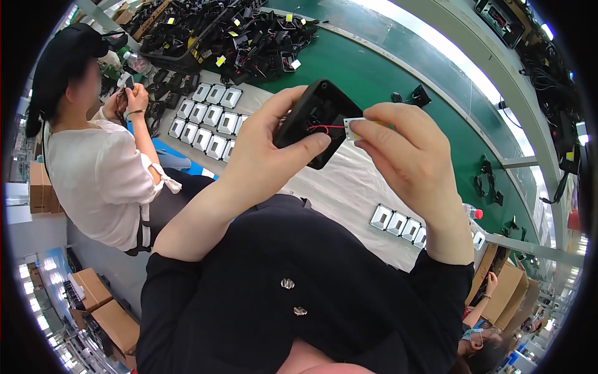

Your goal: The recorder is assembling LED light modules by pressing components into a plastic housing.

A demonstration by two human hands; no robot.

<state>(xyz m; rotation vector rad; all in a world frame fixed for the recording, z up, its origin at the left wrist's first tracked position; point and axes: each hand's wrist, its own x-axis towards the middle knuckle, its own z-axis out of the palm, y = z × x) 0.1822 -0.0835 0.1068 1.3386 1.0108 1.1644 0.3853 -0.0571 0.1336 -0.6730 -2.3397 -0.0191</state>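
A black plastic lamp housing (324,100), hollow side facing me, is gripped along its left side by my left hand (265,140), the thumb lying over its rim. Between the thumb and fingers of my right hand (405,140) is a small white-and-yellow LED plate (350,129), just off the housing's right edge. A red wire (330,126) runs from inside the housing to this plate. My right fingers cover part of the plate. Both hands are raised above the workbench.
Rows of silver square reflector frames (212,116) lie on the pale bench cover (311,193), with more frames (398,224) at the right. A heap of black lamp parts (249,47) fills the back left. A co-worker (93,156) handles parts at the left. A red-capped bottle (473,212) stands right.
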